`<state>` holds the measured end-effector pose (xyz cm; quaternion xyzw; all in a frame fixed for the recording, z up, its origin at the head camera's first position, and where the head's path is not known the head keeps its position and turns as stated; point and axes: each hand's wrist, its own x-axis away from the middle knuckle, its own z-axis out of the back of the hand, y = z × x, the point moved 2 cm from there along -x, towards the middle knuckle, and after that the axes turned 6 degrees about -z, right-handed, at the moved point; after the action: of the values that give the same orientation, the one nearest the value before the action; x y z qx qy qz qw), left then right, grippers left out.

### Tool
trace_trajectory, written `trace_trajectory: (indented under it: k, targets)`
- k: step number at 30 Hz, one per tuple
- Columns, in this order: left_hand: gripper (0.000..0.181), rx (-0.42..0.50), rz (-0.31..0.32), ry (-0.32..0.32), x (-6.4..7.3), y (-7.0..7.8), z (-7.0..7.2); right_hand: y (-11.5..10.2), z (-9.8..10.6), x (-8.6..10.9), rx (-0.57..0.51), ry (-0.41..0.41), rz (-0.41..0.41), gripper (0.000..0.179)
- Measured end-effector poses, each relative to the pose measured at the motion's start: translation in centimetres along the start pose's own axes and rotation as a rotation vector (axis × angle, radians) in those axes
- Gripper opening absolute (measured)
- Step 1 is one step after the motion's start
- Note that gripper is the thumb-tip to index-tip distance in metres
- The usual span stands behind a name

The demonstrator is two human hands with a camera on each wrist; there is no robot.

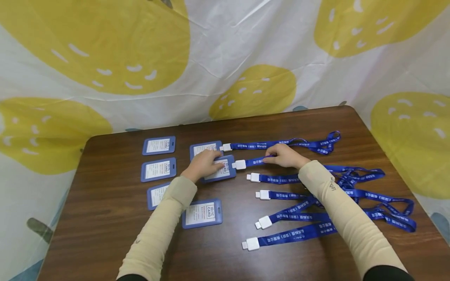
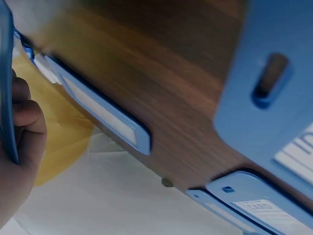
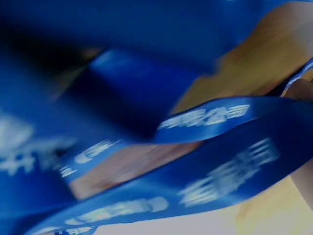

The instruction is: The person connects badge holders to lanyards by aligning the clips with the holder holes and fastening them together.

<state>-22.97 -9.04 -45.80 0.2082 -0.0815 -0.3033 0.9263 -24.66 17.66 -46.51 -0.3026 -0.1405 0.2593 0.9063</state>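
Card holders (image 1: pixel 159 146), three of them in a column, lie toward the left edge of the surface (image 1: pixel 102 183), the nearest partly hidden by the left sleeve (image 1: pixel 151 238). Just right of that sleeve, farthest from the back edge, lies a fourth holder (image 1: pixel 202 213). Nearer the back edge, a fifth holder (image 1: pixel 205 147) has a white clip (image 1: pixel 226 147) at its right end. Overlapping it in the head view, the held holder (image 1: pixel 228 167) is pinched by the fingers of the left hand (image 1: pixel 205 166). Another clip (image 1: pixel 240 164) meets its right end (fastened or not, I cannot tell), and the fingers of the right hand (image 1: pixel 285 157) pinch its strap (image 1: pixel 254 161). Four more lanyards (image 1: pixel 291 236), clips pointing left, cross one another toward the right edge.
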Motion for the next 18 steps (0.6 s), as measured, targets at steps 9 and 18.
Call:
trace_trajectory:
  k: [9,18]
  targets:
    - [0.037,-0.091,0.033,-0.068,-0.7,-0.6,-0.6,1.1,-0.2,0.1,0.099,0.030,-0.030,0.008]
    - [0.025,-0.213,0.099,-0.124,-1.0,-0.5,-0.8,1.2,-0.4,0.2,0.211,0.048,-0.096,0.014]
